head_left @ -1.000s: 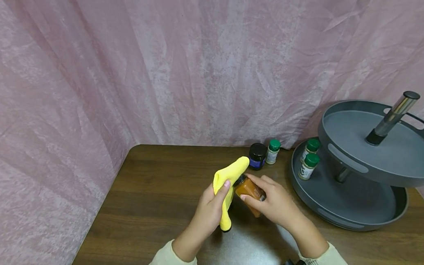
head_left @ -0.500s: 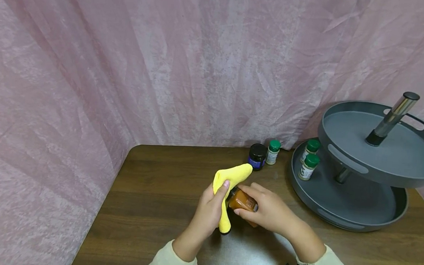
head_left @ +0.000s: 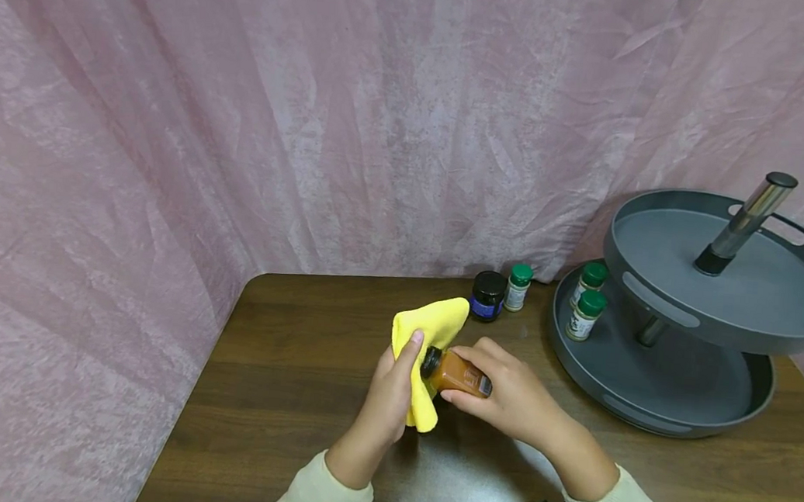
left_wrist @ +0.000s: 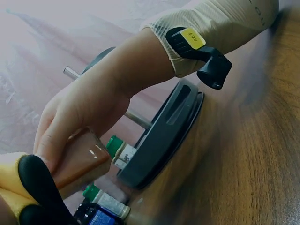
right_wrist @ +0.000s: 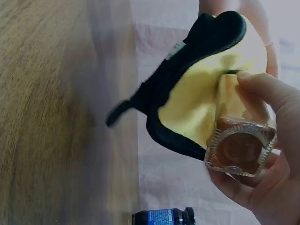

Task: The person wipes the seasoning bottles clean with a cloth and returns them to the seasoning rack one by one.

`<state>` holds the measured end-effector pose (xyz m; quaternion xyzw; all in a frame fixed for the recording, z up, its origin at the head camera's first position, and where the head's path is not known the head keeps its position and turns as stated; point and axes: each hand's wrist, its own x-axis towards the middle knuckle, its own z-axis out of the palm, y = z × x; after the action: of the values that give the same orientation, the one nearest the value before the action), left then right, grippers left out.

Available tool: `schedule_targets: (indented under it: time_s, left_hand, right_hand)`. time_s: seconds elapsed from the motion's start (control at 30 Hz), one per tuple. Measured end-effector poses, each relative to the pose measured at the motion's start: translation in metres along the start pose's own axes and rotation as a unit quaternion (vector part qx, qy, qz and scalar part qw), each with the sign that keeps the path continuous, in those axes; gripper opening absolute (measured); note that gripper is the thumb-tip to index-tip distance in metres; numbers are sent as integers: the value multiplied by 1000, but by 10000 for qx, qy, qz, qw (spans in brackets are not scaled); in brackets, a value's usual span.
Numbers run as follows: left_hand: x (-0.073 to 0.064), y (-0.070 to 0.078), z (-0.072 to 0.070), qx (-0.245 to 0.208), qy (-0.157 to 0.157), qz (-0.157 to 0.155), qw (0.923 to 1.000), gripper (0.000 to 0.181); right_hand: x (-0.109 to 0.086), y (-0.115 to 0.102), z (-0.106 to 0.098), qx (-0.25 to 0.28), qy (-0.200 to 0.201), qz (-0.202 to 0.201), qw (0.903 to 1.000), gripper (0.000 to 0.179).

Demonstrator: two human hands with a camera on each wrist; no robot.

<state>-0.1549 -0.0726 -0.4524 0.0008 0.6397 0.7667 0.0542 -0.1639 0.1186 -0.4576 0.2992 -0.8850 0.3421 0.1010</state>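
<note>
My left hand [head_left: 392, 386] holds a yellow cloth [head_left: 439, 320] with black edging, its thumb laid over the front. In my right hand [head_left: 504, 386] is a square glass spice jar [head_left: 462, 376] with orange-brown contents and a black cap [head_left: 431, 362]. The jar lies tilted on its side in the grip, cap end against the cloth. From the right wrist view, the clear base of the jar [right_wrist: 239, 147] faces the camera, with the cloth [right_wrist: 192, 101] behind it. In the left wrist view the right fingers [left_wrist: 54, 145] wrap the jar [left_wrist: 82, 161].
A dark jar with a blue label [head_left: 487, 297] and a green-capped bottle [head_left: 517, 289] stand at the table's back edge. On the right is a grey two-tier round tray [head_left: 664, 413]; its lower tier bears two green-capped bottles [head_left: 584, 317]. A pink curtain [head_left: 411, 127] hangs behind.
The right hand has brought the jar left and turned it nearly level, cap against the cloth. The cloth has spread wider in the left hand, which shifted slightly left.
</note>
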Motion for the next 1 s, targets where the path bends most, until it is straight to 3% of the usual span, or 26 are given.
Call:
schedule_targets:
  time_s: [0.27,0.57,1.0]
  left_hand:
    - [-2,-2,0,-498,-469,-114,9976,47]
    - [-2,-6,5,-353,-410,-254,9982,45]
    - [-4,-7,8,-127,-612,-6,9980,48]
  right_hand:
    - [0,3,0,370,263,451,9980,50]
    - [1,7,4,380,559,705,9952,51]
    - [1,12,6,60,350,1094,9934,48]
